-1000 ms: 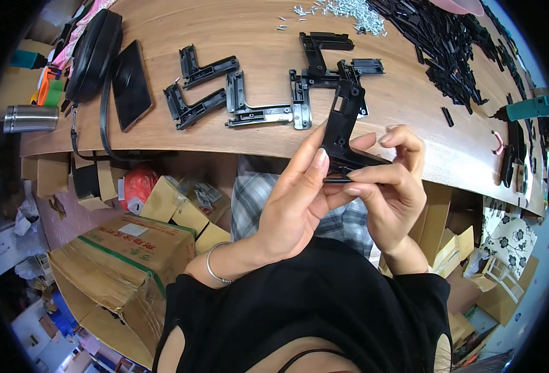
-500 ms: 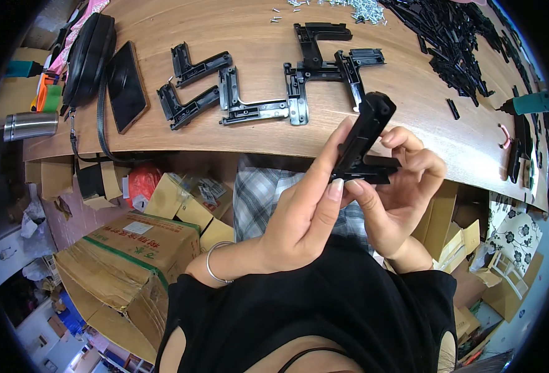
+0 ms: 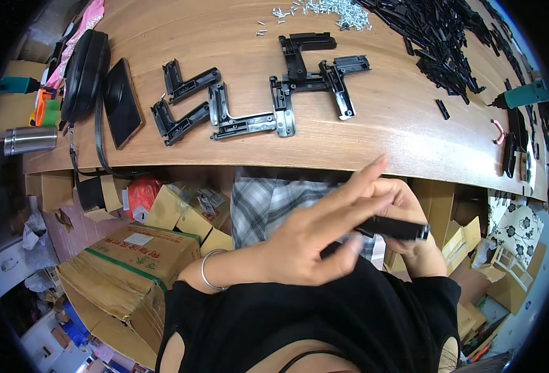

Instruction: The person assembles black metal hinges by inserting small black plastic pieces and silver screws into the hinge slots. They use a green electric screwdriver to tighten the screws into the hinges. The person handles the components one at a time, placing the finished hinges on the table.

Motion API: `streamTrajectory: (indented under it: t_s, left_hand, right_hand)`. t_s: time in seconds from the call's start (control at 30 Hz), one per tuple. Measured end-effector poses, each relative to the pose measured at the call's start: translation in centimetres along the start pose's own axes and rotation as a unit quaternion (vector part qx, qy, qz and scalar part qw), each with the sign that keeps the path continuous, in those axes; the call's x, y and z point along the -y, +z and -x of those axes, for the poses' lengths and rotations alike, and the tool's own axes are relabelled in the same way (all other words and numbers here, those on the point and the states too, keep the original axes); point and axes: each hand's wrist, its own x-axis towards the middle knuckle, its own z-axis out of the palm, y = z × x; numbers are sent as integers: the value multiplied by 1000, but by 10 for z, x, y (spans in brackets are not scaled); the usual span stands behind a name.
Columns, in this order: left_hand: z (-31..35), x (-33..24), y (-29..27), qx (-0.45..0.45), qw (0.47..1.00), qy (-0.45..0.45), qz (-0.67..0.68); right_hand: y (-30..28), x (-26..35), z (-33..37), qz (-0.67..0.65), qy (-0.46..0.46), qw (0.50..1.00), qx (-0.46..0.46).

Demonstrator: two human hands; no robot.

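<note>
A black L-shaped plastic bracket [image 3: 402,228] is between my two hands, above my lap and just off the table's front edge. My left hand [image 3: 315,233] lies across it, fingers stretched over the bracket and the thumb below. That thumb is blurred, and the left hand covers much of the bracket. My right hand [image 3: 411,205] closes around the bracket from the far side, its fingers partly hidden. On the table, several similar black brackets [image 3: 243,126] lie in a loose cluster. A bright metallic-looking strip shows on some of them.
Silver screws [image 3: 339,9] are heaped at the back, beside a pile of small black plastic parts [image 3: 442,50]. Teal-bodied electric screwdriver [image 3: 526,95] is at the right. A phone [image 3: 124,102] and black pouch [image 3: 86,78] lie left. Cardboard boxes [image 3: 125,261] stand below the table's wooden edge.
My hands have come down toward my body with the bracket, which has turned from upright to nearly flat. My left fingers now reach across it. The table appears slightly lower in view.
</note>
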Motion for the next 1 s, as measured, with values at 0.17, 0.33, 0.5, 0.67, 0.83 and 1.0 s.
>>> streamTrajectory:
  t_s: [0.17,0.33,0.5,0.67,0.83,1.0]
  left_hand:
    - [-11,1,12,9,997,-28,-70]
    - [-29,16,15,-137,984,-66,-93]
    - [-66,30,12,-124,971,-199,58]
    - [-81,47,12,-32,954,-260,146]
    - [-99,7,-38,-34,964,-204,-166]
    - [-113,49,-98,-240,766,38,-595]
  right_hand:
    - [-13,-6,14,91,-128,985,-68]
    - [-16,8,16,500,-330,794,-106]
    - [-11,14,-1,684,-393,564,-244]
    - [-44,41,-5,681,-333,609,-234]
    - [-59,50,-7,698,-324,586,-253]
    - [-43,78,-16,771,-278,560,-122]
